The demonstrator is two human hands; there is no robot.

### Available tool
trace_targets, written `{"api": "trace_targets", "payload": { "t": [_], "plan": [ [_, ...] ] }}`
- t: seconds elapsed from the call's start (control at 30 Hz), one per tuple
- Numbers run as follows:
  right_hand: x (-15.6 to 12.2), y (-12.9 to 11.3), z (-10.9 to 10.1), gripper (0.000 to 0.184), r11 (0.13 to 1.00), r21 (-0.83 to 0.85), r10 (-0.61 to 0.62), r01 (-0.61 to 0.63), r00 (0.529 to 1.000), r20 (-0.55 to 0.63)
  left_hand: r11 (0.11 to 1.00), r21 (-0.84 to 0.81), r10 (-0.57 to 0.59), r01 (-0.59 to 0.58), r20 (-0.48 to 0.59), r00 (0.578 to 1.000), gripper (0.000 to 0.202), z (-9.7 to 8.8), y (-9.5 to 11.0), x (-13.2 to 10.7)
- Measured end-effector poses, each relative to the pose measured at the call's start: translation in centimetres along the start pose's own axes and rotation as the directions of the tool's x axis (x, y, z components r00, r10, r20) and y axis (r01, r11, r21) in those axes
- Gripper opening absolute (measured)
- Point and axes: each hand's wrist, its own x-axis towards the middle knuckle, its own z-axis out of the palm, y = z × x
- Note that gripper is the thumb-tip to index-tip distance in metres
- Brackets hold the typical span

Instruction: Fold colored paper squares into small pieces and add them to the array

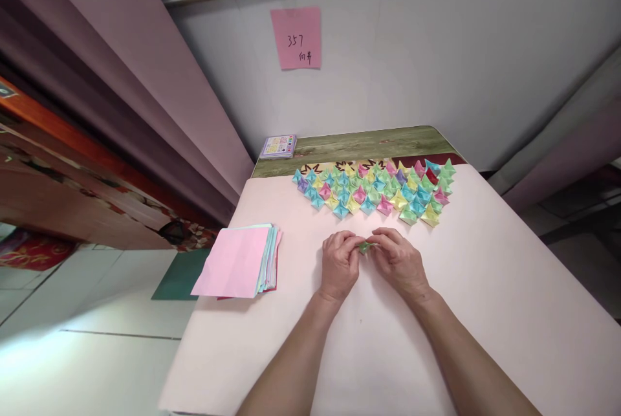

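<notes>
Between my two hands is a small piece of green folded paper (364,247), pinched by the fingertips of both. My left hand (341,262) grips its left side with thumb and forefinger, the other fingers curled. From the other side my right hand (398,262) holds it the same way; the fingers cover much of the paper, so its exact shape is hidden. Just beyond the hands, many small folded paper pieces (369,202) in blue, green, yellow, pink and purple stand in close rows.
A stack of coloured paper sheets (237,262), pink on top, lies on the left of the white-covered table (388,358). Small printed cards (278,146) sit at the far left corner. A pink note (297,39) is stuck on the wall behind. Curtains hang on both sides.
</notes>
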Motion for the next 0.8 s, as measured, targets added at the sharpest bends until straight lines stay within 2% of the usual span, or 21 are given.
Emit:
{"api": "trace_targets", "payload": {
  "t": [0.3,0.53,0.8],
  "plan": [
    [0.06,-0.19,-0.25,0.016,1.0,-0.002,-0.011,0.011,1.0,0.022,0.996,0.07,-0.05,0.052,-0.032,0.998,0.005,-0.08,0.24,-0.06],
    [0.09,-0.28,-0.47,0.014,1.0,-0.02,0.023,-0.023,0.999,0.043,0.983,0.116,-0.136,0.142,-0.059,0.989,0.009,0.07,-0.38,-0.07],
    [-0.02,-0.14,-0.41,0.014,1.0,-0.03,0.003,-0.003,1.0,0.031,0.981,0.068,-0.181,0.184,-0.05,0.982,0.01,0.04,-0.3,-0.06]
  ]
}}
